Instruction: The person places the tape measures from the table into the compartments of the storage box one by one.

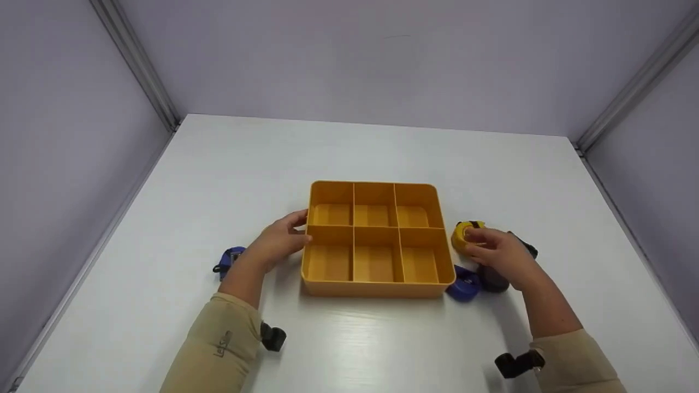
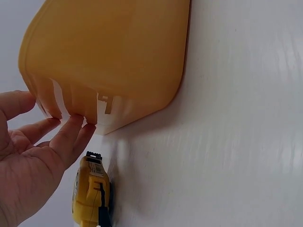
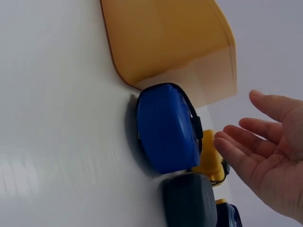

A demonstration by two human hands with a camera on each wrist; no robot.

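An orange tray (image 1: pixel 377 292) with six empty compartments sits mid-table. My left hand (image 1: pixel 297 229) is at its left wall, with straight fingertips (image 2: pixel 78 125) touching the tray (image 2: pixel 109 56). My right hand (image 1: pixel 476 241) hovers at the tray's right side over a yellow tape measure (image 1: pixel 461 233). In the right wrist view its fingers (image 3: pixel 236 151) are straight and close to the yellow tape measure (image 3: pixel 208 158), holding nothing. A blue tape measure (image 3: pixel 165 127) lies against the tray (image 3: pixel 161 38), and a dark grey one (image 3: pixel 189 201) sits beside it.
A blue tape measure (image 1: pixel 463 285) and a dark one (image 1: pixel 494 278) lie by the tray's near right corner. Another blue item (image 1: pixel 229 257) lies left of my left wrist. A yellow tape measure (image 2: pixel 90 194) shows under my left palm. Grey walls enclose the white table (image 1: pixel 382 147).
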